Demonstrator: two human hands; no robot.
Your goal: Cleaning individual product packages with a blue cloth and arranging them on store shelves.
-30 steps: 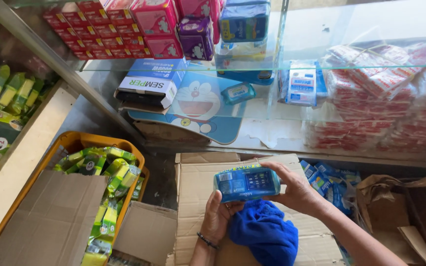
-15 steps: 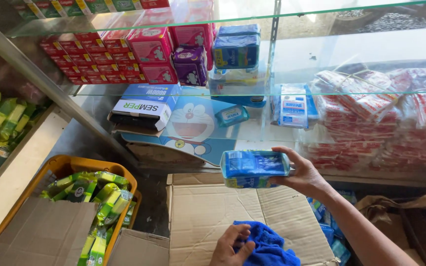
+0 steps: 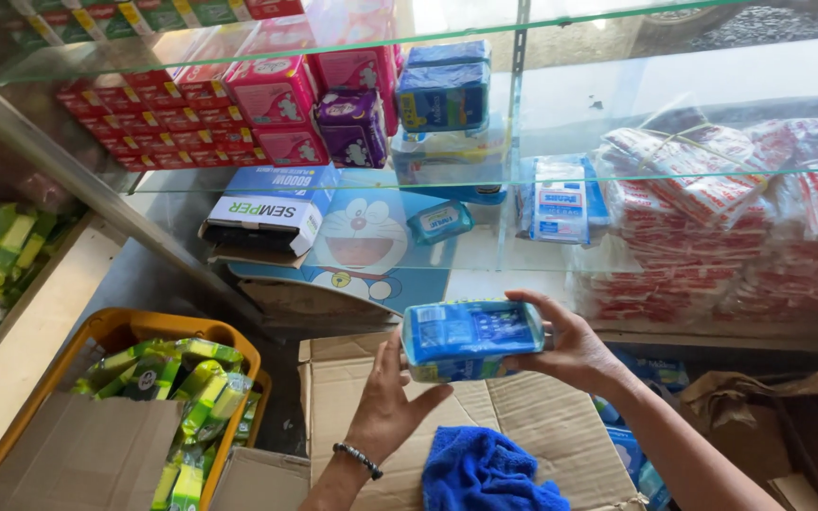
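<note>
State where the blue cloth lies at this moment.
In the head view, the blue cloth lies bunched on the cardboard box at the bottom centre, below the blue plastic-wrapped pack held between the left hand and right hand.

pack [image 3: 471, 336]: glossy plastic | cloth [image 3: 485, 473]: fluffy terry, prob. | box [image 3: 523, 416]: matt cardboard

Blue plastic-wrapped rectangular packet [image 3: 471, 338] held level in front of glass display shelf [image 3: 617, 180]. Right hand [image 3: 575, 345] gripping packet's right end, fingers wrapped over top edge. Left hand [image 3: 390, 402] open, palm against packet's left end, black bead bracelet [image 3: 357, 459] at wrist. Crumpled blue cloth [image 3: 485, 473] lying on flattened brown cardboard [image 3: 523, 416] directly below. Orange plastic basket [image 3: 144, 331] of green sachets at left.
</note>
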